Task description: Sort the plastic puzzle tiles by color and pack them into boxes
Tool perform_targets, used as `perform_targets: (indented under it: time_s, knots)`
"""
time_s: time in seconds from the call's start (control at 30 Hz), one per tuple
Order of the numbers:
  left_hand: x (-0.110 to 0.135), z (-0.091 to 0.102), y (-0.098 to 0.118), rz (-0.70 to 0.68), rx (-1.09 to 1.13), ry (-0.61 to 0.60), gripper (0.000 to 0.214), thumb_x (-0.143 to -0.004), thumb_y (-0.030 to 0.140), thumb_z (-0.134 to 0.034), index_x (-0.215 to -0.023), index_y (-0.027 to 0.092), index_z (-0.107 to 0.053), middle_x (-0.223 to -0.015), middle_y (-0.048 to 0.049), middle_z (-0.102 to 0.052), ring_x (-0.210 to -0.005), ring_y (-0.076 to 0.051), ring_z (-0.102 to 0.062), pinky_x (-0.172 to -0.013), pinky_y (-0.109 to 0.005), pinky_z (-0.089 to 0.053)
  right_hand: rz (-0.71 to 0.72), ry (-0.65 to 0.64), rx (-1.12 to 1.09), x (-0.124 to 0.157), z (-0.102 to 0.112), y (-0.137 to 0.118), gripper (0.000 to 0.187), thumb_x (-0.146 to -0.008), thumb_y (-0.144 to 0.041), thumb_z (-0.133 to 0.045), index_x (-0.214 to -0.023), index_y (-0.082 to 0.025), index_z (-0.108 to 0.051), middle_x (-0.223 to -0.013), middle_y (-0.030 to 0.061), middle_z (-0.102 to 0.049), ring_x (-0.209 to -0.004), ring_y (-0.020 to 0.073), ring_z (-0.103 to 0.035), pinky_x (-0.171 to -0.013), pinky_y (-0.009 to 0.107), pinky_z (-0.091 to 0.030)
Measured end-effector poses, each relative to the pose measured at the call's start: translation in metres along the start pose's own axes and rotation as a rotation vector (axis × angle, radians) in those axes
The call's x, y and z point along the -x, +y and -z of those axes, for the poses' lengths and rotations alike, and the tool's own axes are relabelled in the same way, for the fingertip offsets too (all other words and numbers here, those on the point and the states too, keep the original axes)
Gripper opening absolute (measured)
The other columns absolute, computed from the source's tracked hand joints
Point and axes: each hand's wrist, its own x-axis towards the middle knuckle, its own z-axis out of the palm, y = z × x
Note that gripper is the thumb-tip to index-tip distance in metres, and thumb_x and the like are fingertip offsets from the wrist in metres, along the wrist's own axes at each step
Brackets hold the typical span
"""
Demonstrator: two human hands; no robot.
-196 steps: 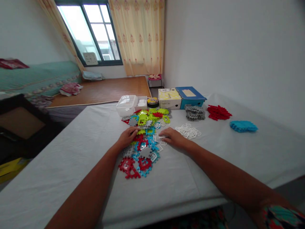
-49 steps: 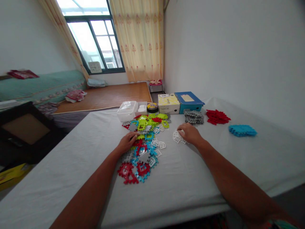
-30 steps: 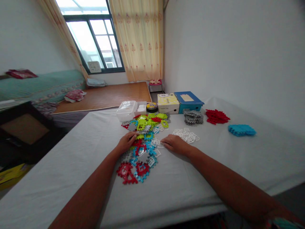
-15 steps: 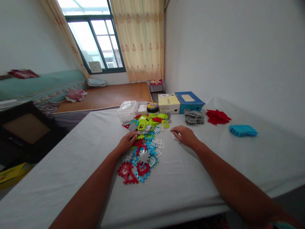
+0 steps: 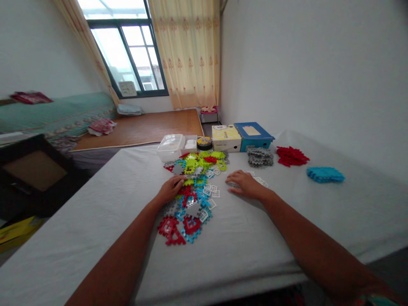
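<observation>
My left hand (image 5: pixel 170 189) rests against the left side of a mixed pile of plastic building pieces (image 5: pixel 191 199), its fingers reaching onto a lime green piece (image 5: pixel 188 182). I cannot see it gripping anything. Right of the pile, my right hand (image 5: pixel 244 185) lies low over the sheet with its fingers spread apart. Under and beside it are white lattice window pieces (image 5: pixel 262 182), partly hidden by the hand. More white lattice pieces (image 5: pixel 213 190) lie along the pile's right edge. Red, blue, grey and green toothed pieces overlap throughout the pile.
Sorted stacks stand at the right: grey pieces (image 5: pixel 259 157), red pieces (image 5: pixel 291 156) and blue pieces (image 5: pixel 325 174). Behind the pile are a clear plastic box (image 5: pixel 171 147), a round tin (image 5: pixel 204 143), a yellow-white box (image 5: pixel 226 139) and a blue box (image 5: pixel 254 135). A wall borders the right.
My right hand's fingers have spread from a closer, pinched shape, and the hand has settled over the white lattice pieces. More of those pieces show behind it. My left hand stays in place.
</observation>
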Motion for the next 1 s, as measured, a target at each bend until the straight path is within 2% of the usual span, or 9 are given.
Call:
perform_targets:
  time_s: [0.13, 0.3, 0.37, 0.47, 0.57, 0.63, 0.7, 0.83, 1.0]
  knots:
    - [0.000, 0.000, 0.001, -0.002, -0.005, -0.002, 0.042, -0.091, 0.044, -0.038, -0.107, 0.018, -0.068, -0.112, -0.0079, -0.068, -0.107, -0.022, -0.061, -0.101, -0.037, -0.045, -0.070, -0.087, 0.042, 0.000, 0.002, -0.001, 0.019, -0.087, -0.029, -0.059, -0.103, -0.024, -0.068, -0.111, 0.0068, -0.067, -0.107, 0.0234, -0.054, -0.085, 0.037, -0.038]
    - [0.000, 0.000, 0.000, 0.006, -0.001, 0.001, 0.042, -0.091, 0.045, -0.038, -0.106, 0.019, -0.068, -0.112, -0.0076, -0.068, -0.108, -0.022, -0.061, -0.101, -0.037, -0.045, -0.186, -0.055, 0.097, 0.001, 0.009, 0.008, 0.012, -0.085, -0.025, -0.060, -0.092, -0.022, -0.069, -0.098, 0.0076, -0.069, -0.101, 0.0254, -0.055, -0.083, 0.038, -0.041]
    - [0.000, -0.001, -0.001, 0.009, 0.006, -0.002, 0.042, -0.091, 0.045, -0.039, -0.107, 0.019, -0.068, -0.112, -0.0077, -0.068, -0.108, -0.022, -0.061, -0.102, -0.038, -0.044, -0.128, 0.015, 0.034, 0.000, 0.007, 0.004, 0.015, -0.087, -0.028, -0.059, -0.096, -0.021, -0.069, -0.101, 0.0086, -0.068, -0.102, 0.0247, -0.055, -0.087, 0.039, -0.042]
    - [0.000, -0.001, -0.002, 0.008, 0.014, -0.005, 0.043, -0.091, 0.046, -0.039, -0.107, 0.018, -0.067, -0.113, -0.0079, -0.068, -0.107, -0.022, -0.061, -0.101, -0.037, -0.044, 0.069, 0.094, -0.139, -0.003, -0.003, -0.015, 0.028, -0.091, -0.032, -0.055, -0.114, -0.019, -0.064, -0.115, 0.0107, -0.065, -0.109, 0.0219, -0.054, -0.096, 0.038, -0.042]
    - [0.000, -0.001, -0.001, 0.008, 0.013, 0.008, 0.043, -0.091, 0.046, -0.039, -0.106, 0.018, -0.068, -0.112, -0.0080, -0.068, -0.107, -0.022, -0.061, -0.101, -0.037, -0.045, 0.235, 0.038, -0.230, -0.006, -0.016, -0.039, 0.045, -0.091, -0.038, -0.055, -0.133, -0.019, -0.053, -0.129, 0.0123, -0.058, -0.119, 0.0224, -0.049, -0.101, 0.039, -0.040]
    - [0.001, 0.000, 0.000, 0.006, 0.013, 0.015, 0.043, -0.091, 0.047, -0.039, -0.106, 0.019, -0.068, -0.112, -0.0080, -0.068, -0.107, -0.022, -0.061, -0.101, -0.038, -0.045, 0.276, -0.015, -0.218, -0.008, -0.022, -0.049, 0.051, -0.090, -0.040, -0.057, -0.137, -0.021, -0.049, -0.135, 0.0127, -0.054, -0.123, 0.0244, -0.048, -0.102, 0.042, -0.040]
    - [0.001, 0.000, 0.001, 0.005, 0.013, 0.014, 0.043, -0.091, 0.047, -0.039, -0.105, 0.019, -0.069, -0.111, -0.0077, -0.068, -0.106, -0.022, -0.062, -0.100, -0.038, -0.045, 0.286, -0.042, -0.209, -0.010, -0.024, -0.052, 0.044, -0.091, -0.035, -0.057, -0.133, -0.022, -0.054, -0.132, 0.0121, -0.057, -0.119, 0.0241, -0.050, -0.100, 0.042, -0.041]
    - [0.000, 0.001, 0.001, 0.007, 0.019, 0.013, 0.043, -0.091, 0.048, -0.040, -0.106, 0.020, -0.069, -0.111, -0.0071, -0.069, -0.106, -0.022, -0.062, -0.101, -0.039, -0.045, 0.292, -0.020, -0.264, -0.011, -0.019, -0.044, 0.022, -0.091, -0.023, -0.057, -0.109, -0.022, -0.069, -0.110, 0.0090, -0.068, -0.103, 0.0190, -0.058, -0.093, 0.035, -0.045]
    - [0.000, 0.001, 0.001, 0.008, -0.003, 0.016, 0.045, -0.090, 0.049, -0.039, -0.106, 0.020, -0.069, -0.110, -0.0074, -0.069, -0.106, -0.023, -0.062, -0.100, -0.039, -0.046, 0.252, 0.028, -0.223, -0.008, -0.015, -0.039, 0.021, -0.089, -0.018, -0.055, -0.105, -0.020, -0.069, -0.101, 0.0084, -0.069, -0.096, 0.0188, -0.059, -0.090, 0.033, -0.046]
